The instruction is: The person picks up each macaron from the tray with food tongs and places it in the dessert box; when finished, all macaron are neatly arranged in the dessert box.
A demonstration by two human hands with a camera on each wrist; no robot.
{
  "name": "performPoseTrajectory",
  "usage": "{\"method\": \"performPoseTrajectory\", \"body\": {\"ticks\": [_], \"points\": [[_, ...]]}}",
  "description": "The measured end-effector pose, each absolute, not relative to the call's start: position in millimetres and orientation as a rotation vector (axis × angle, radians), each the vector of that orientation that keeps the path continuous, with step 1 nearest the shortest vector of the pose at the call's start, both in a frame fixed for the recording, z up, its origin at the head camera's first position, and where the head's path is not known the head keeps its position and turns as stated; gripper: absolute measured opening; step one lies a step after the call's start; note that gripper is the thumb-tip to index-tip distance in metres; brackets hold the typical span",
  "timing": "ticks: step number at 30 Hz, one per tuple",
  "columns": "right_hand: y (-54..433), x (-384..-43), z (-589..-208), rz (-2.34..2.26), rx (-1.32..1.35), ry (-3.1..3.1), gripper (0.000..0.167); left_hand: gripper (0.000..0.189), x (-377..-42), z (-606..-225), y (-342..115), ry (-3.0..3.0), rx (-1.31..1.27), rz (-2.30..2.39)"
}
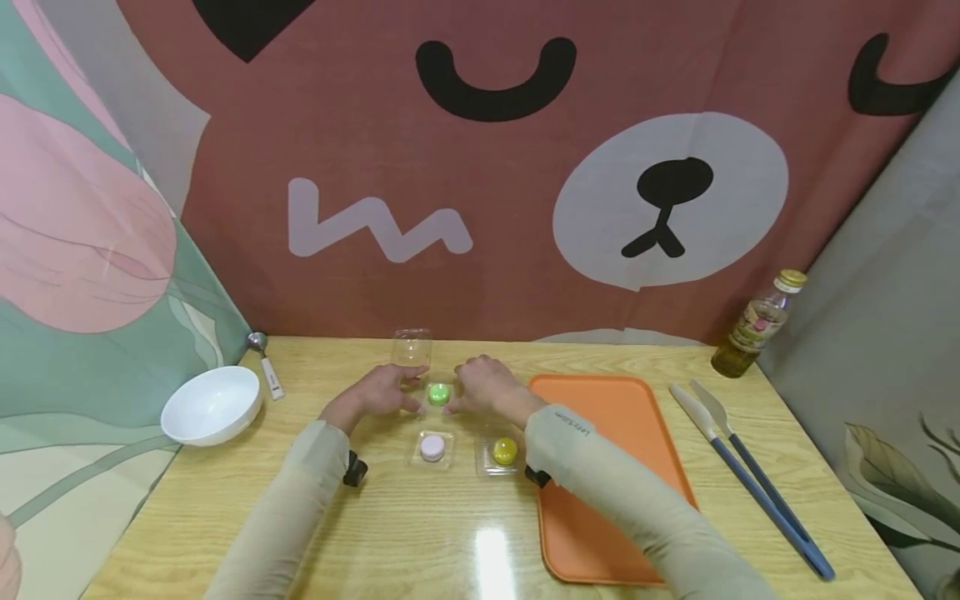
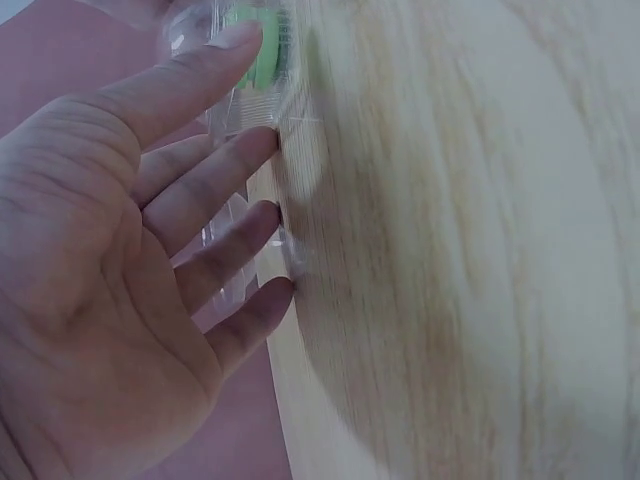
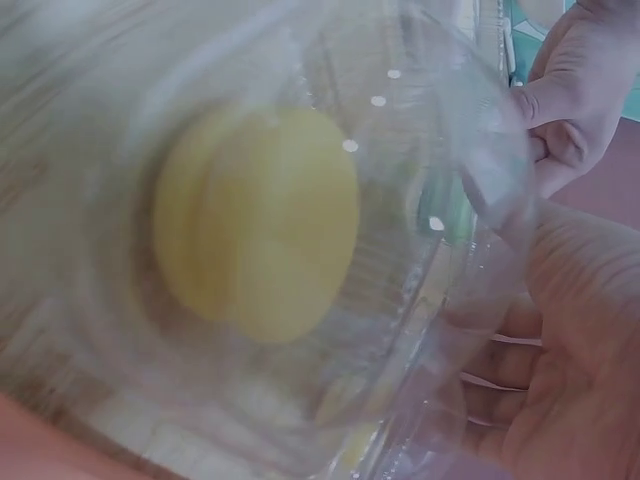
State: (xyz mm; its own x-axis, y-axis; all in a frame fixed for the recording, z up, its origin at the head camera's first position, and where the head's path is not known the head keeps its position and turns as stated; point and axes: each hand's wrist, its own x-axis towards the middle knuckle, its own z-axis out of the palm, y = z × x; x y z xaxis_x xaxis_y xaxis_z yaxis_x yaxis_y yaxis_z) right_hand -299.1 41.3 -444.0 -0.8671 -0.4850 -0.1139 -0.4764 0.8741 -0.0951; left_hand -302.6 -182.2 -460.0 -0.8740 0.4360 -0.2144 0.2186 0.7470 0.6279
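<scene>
A round green macaron (image 1: 438, 394) in a clear plastic box lies on the wooden table between my two hands. My left hand (image 2: 110, 250) is at its left with fingers spread; in the left wrist view the thumb reaches over the box beside the macaron. My right hand (image 1: 487, 385) is at the other side, fingers loosely bent and thumb near the box's front. Whether it touches the box is hard to tell. Nearer to me sit a pale lilac macaron (image 1: 432, 447) and a yellow macaron (image 3: 270, 225), each in its own clear box. The yellow one's box partly hides my right hand in the right wrist view.
Another clear plastic box (image 1: 412, 346) stands behind my left hand. My right forearm crosses an orange tray (image 1: 592, 533). Tongs (image 1: 757, 483) and an oil bottle (image 1: 753, 329) are at the right. At the left are a white bowl (image 1: 212, 407) and a scoop (image 1: 268, 371).
</scene>
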Motion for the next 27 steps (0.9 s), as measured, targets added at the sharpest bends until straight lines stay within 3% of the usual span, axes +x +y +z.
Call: {"method": "performPoseTrajectory", "body": {"ticks": [9,18,27], "points": [[40.3,-297.7,-441.8,-0.106,-0.687,2.901,0.049,0.080,-302.6,-461.0,-179.7,2.640,0.519,0.818],[44.1,-299.9,-449.1,-0.141,-0.715,2.900,0.074,0.081,-301.2,-460.2,-181.0,2.650,0.533,0.800],[47.2,-299.1,-446.9,-0.129,-0.750,2.887,0.071,0.082,-301.9,-454.9,-178.4,2.659,0.523,0.735]]}}
